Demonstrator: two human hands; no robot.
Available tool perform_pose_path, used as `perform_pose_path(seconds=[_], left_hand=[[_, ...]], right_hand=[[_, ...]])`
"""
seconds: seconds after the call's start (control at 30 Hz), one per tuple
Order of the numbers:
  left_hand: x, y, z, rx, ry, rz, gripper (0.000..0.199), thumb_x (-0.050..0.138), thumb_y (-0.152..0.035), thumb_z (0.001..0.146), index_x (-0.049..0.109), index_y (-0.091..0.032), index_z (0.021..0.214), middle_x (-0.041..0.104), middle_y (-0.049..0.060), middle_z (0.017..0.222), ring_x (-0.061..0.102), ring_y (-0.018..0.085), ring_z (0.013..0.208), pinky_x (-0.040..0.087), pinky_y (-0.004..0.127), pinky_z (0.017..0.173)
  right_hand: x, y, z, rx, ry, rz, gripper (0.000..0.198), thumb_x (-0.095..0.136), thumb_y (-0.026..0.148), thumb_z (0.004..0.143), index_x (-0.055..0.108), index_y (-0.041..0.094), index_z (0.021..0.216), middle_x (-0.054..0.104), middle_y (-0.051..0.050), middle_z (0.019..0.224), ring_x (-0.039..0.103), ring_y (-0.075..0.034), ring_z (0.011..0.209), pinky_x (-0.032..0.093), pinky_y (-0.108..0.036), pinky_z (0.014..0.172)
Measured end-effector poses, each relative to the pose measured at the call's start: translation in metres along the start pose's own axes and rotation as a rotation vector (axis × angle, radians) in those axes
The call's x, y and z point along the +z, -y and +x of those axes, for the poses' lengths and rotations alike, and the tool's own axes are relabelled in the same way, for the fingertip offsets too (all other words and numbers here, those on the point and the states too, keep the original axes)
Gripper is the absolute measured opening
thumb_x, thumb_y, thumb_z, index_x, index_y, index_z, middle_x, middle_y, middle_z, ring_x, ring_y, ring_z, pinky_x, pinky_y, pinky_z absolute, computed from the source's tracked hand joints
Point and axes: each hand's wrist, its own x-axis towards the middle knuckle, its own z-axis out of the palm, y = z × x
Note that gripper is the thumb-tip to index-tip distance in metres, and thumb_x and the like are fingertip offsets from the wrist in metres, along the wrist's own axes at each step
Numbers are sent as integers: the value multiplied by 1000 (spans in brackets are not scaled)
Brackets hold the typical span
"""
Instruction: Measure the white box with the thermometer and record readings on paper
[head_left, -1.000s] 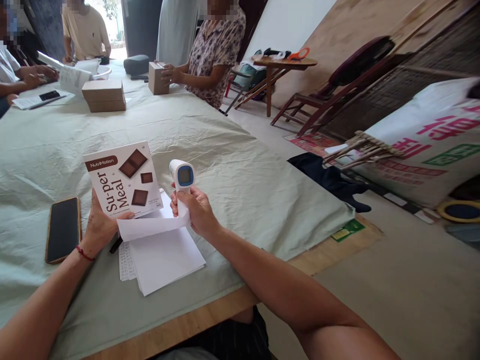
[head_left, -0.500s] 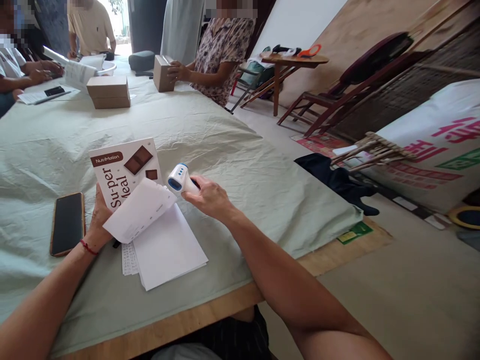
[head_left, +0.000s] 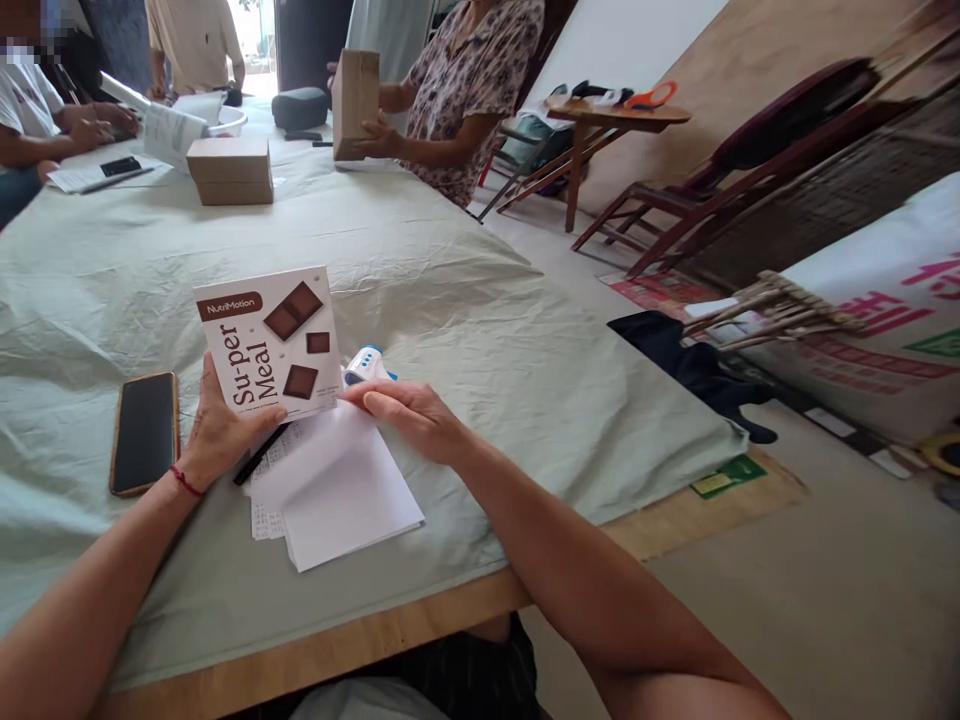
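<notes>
My left hand is wrapped round the lower left of a white box printed "NutriMotion Su-per Meal" with brown chocolate squares, holding it tilted above the table. My right hand has thumb and forefinger pinched on a sheet of paper, which is smeared by motion. Just beyond those fingers lies a white and blue infrared thermometer, partly hidden by the hand and the box. Below are a stack of white paper, a handwritten sheet and a black pen.
A phone lies left of my left hand. A closed cardboard box stands farther back on the cloth-covered table. Across it, a person in a patterned shirt holds another cardboard box. Two more people are at the far left end.
My right hand has let go of the thermometer, now lying on the cloth, and has taken the paper from in front of the box. The co-worker's box has been raised and turned.
</notes>
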Motion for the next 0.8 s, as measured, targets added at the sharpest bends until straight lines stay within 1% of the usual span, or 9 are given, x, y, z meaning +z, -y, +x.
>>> perform_pose_path(seconds=[0.07, 0.13, 0.17, 0.27, 0.4, 0.47, 0.53, 0.63, 0.8], left_hand=[[-1, -3, 0, -16, 19, 9, 96, 91, -45, 60, 40, -25, 138, 59, 11, 125, 62, 31, 115, 56, 51, 95], [-1, -5, 1, -32, -1, 0, 96, 87, -48, 66, 35, -26, 143, 59, 11, 122, 64, 30, 110, 58, 49, 92], [-1, -4, 2, -30, -18, -3, 96, 86, -50, 68, 33, -26, 145, 59, 11, 122, 64, 29, 109, 58, 48, 91], [-2, 2, 4, 34, -56, -5, 99, 84, -53, 69, 30, -27, 147, 54, 12, 130, 61, 30, 116, 56, 48, 96], [-9, 9, 9, 119, -98, 7, 102, 83, -56, 69, 26, -29, 148, 45, 13, 141, 51, 32, 129, 48, 53, 107], [-12, 9, 11, 147, -94, 41, 104, 85, -55, 68, 25, -30, 149, 44, 13, 143, 47, 33, 133, 45, 54, 109], [-15, 9, 11, 179, -70, 92, 105, 86, -52, 67, 26, -29, 150, 42, 13, 145, 43, 34, 136, 41, 54, 112], [-15, 11, 10, 223, -43, 159, 104, 85, -50, 68, 26, -28, 151, 39, 15, 146, 39, 36, 139, 34, 57, 116], [-13, 22, 11, 261, -6, 223, 101, 79, -52, 75, 18, -25, 152, 39, 16, 147, 39, 36, 138, 32, 59, 116]], right_hand=[[4, -2, -2, 149, 286, 175, 60, 34, 61, 97, 71, 16, 86, 73, -8, 77, 68, -18, 67, 53, -33, 64], [12, -9, -3, 223, 434, 161, 55, 39, 59, 96, 69, 16, 81, 70, -6, 68, 64, -15, 55, 51, -30, 58], [17, -13, -3, 204, 400, 72, 45, 48, 53, 95, 69, 17, 81, 69, -4, 65, 62, -14, 53, 50, -28, 57], [38, -25, -3, 19, 131, -286, 16, 61, 32, 89, 72, 22, 95, 64, 1, 63, 56, -13, 55, 46, -28, 61], [63, -28, -1, -49, 36, -552, 30, 54, 22, 89, 69, 23, 114, 69, -9, 100, 59, -17, 72, 43, -29, 61], [70, -27, 1, -96, 52, -618, 40, 46, 16, 89, 64, 26, 124, 62, -13, 128, 61, -20, 83, 42, -29, 59], [74, -25, 5, -147, 102, -695, 51, 41, 10, 89, 57, 28, 134, 52, -12, 146, 61, -22, 90, 42, -31, 60], [74, -23, 10, -161, 197, -826, 49, 39, 8, 91, 55, 24, 135, 57, -15, 139, 61, -25, 91, 42, -35, 65], [68, -18, 8, -198, 268, -1029, 29, 39, 10, 97, 64, 20, 109, 66, -12, 111, 60, -21, 83, 39, -34, 67]])
